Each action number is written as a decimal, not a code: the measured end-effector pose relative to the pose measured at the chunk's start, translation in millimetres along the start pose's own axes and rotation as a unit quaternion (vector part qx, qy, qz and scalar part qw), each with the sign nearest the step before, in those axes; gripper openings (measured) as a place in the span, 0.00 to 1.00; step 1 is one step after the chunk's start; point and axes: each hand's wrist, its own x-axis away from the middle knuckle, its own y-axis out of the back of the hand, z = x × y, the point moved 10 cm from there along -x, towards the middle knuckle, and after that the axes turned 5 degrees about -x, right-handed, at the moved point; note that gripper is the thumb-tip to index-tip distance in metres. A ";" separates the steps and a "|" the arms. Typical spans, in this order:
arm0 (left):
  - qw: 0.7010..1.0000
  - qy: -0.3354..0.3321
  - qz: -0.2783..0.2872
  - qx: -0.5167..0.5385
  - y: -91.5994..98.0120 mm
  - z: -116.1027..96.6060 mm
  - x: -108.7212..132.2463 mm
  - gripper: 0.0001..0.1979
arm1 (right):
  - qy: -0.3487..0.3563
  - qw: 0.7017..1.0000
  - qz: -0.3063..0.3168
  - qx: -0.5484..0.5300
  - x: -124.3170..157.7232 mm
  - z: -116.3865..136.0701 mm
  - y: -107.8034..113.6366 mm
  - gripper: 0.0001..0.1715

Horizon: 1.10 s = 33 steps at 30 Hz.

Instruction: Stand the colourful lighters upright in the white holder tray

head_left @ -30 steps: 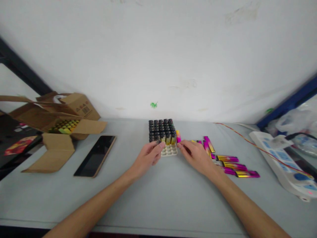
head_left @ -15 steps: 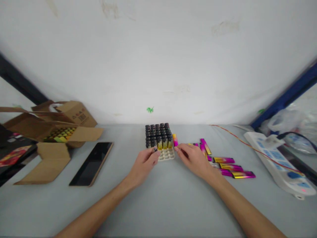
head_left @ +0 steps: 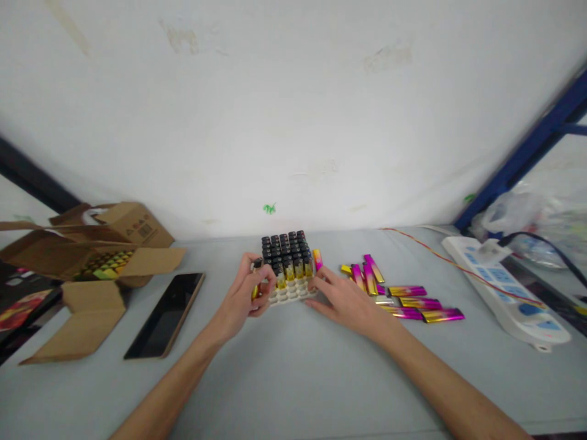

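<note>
A white tray (head_left: 293,292) with round holes holds rows of upright black-topped lighters (head_left: 284,250), the front ones showing yellow bodies. My left hand (head_left: 245,292) is closed around a lighter (head_left: 255,293) at the tray's left front corner; its black top and part of its yellow body show between the fingers. At the right front corner, the fingers and thumb of my right hand (head_left: 337,296) grip the tray's edge. One pink-and-yellow lighter (head_left: 317,259) stands against the tray's right side, just beyond my right fingertips.
Several purple-and-gold lighters (head_left: 413,302) lie loosely on the right. A white power strip (head_left: 504,287) with a red-yellow wire lies farther right. On the left are a dark phone (head_left: 165,315) and an open cardboard box (head_left: 151,263) with yellow-green items inside. A white wall (head_left: 293,122) rises behind.
My left hand has moved left from the tray's front rows to its left front corner, lighter still in hand. My right fingers have come onto the tray's right edge, and the view has shifted.
</note>
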 end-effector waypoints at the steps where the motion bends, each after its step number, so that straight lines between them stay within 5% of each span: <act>1: 1.000 0.000 -0.005 0.001 2.6 -1.6 -0.5 0.14 | 0.006 1.000 0.003 -0.005 0.0 0.4 -2.3 0.14; 7: 0.986 -0.105 0.002 -0.126 -1.5 -37.1 4.2 0.13 | 0.007 1.000 0.013 0.001 -3.6 -2.2 -8.9 0.08; 12: 0.899 -0.284 -0.047 -0.330 -11.8 -72.7 16.7 0.09 | -0.007 0.999 0.024 0.031 -5.0 -0.3 -9.3 0.10; 22: 0.781 -0.344 -0.071 -0.516 -24.8 -47.3 -0.5 0.07 | -0.040 0.998 0.012 0.054 -5.7 -6.2 -14.6 0.12; 33: 0.769 -0.342 -0.095 -0.532 -16.9 -41.1 -4.4 0.12 | -0.037 0.997 0.013 0.060 -6.8 -0.5 -9.3 0.14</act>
